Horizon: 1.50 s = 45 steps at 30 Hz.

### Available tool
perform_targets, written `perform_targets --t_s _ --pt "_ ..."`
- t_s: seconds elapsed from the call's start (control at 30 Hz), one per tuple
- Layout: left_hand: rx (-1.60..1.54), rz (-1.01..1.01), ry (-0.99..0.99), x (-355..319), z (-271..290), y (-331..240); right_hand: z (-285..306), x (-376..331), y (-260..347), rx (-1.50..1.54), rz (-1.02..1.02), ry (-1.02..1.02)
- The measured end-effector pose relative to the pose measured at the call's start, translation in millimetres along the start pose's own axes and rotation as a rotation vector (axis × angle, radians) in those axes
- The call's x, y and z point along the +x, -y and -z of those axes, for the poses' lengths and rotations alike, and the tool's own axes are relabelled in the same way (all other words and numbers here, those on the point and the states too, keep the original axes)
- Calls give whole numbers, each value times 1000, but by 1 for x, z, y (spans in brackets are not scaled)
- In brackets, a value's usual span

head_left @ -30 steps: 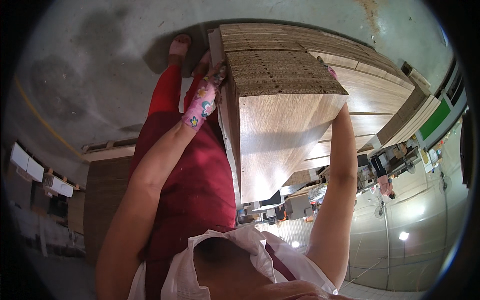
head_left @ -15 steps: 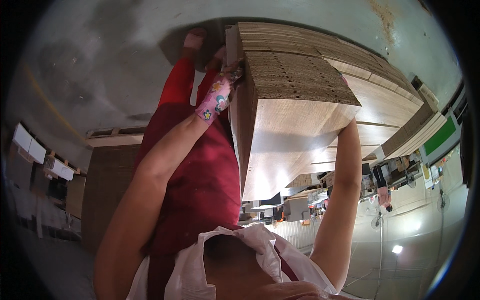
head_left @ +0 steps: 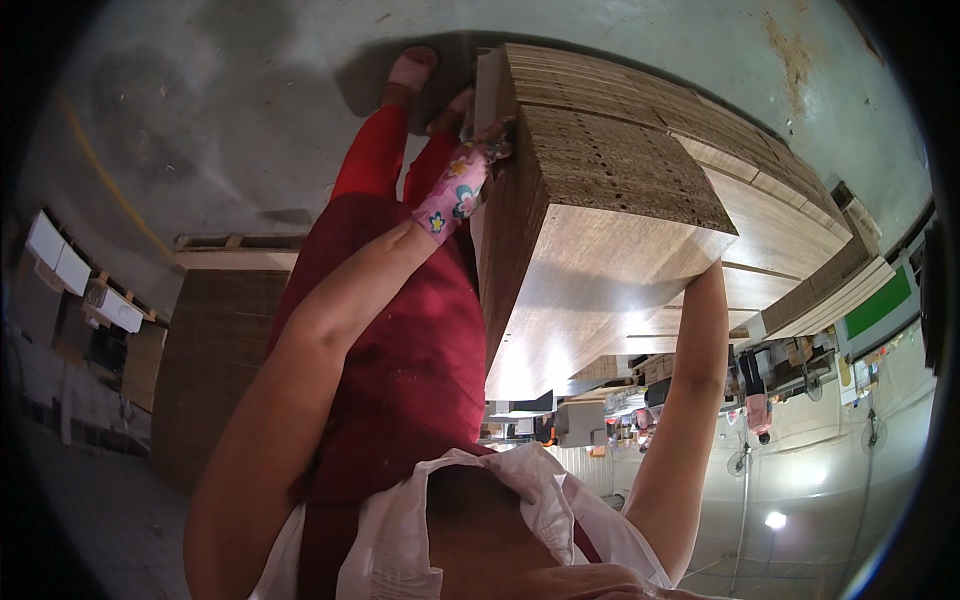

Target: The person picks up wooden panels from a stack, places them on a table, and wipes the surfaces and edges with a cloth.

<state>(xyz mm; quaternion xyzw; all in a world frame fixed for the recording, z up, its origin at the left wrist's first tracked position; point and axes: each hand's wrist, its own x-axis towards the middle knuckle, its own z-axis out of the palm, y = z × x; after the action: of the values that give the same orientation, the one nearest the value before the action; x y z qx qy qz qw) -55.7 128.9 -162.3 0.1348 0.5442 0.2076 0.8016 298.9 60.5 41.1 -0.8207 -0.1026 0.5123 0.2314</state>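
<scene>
A thick block of wood-grain boards [head_left: 610, 280] stands in front of me, its pale face glossy. Rows of small dark holes run along its raw brown edges. My left hand [head_left: 494, 145], in a pink flowered glove or sleeve, is bent against the left side of the block, with its fingertips partly hidden there. My right forearm [head_left: 702, 330] is bare and reaches up along the block's right side. The right hand lies behind the boards, out of sight but for a small pink bit at the edge.
More boards [head_left: 770, 200] are stacked beyond and to the right. A brown sheet stack [head_left: 215, 370] lies at the left near a wooden pallet [head_left: 240, 245]. White boxes [head_left: 60, 255] stand farther left. Another person [head_left: 757, 400] is far off at the right, near standing fans [head_left: 738, 463].
The boards sit slightly farther right in the picture, and the background has shifted too. Both arms have moved along with the block, keeping their places against it.
</scene>
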Motion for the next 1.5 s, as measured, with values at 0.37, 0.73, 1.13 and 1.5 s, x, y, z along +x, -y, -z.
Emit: perform_targets --t_s 0.37,0.73,1.13,1.5 --pt "-288 54 55 4 9 20 -1 -9 2 -2 -10 2" --pt "207 -2 -43 20 12 44 -8 -6 7 -7 -5 17" --pt "-123 -56 -235 12 64 -7 -44 128 19 217 -181 173" --pt "-387 8 -693 -109 242 -38 -130 -54 66 -846 895 -530"
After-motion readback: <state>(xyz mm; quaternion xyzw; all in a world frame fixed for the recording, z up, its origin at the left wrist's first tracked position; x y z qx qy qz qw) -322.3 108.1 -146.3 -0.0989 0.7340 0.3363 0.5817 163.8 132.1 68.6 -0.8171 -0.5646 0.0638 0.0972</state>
